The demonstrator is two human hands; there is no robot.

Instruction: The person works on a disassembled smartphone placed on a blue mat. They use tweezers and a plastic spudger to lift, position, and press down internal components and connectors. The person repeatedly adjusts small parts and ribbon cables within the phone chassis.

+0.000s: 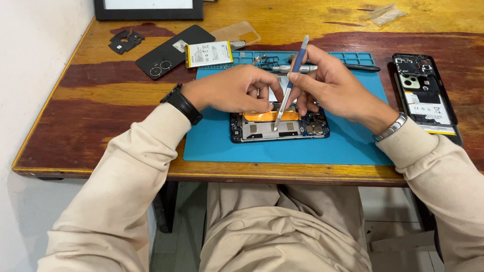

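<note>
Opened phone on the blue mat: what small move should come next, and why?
Probably lever gently with the tool. The right hand holds it slanted, its tip on the opened phone near the orange part, while the left hand steadies the phone on the blue mat.

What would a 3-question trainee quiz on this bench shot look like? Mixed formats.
1. True or false: the opened phone lies on the blue mat.
2. Which hand holds the tool? A) left B) right C) neither
3. Fill in: the second opened phone lies on the bare ____, beside the right hand.

Key: 1 true. 2 B; the left hand rests on the phone. 3 table.
</note>
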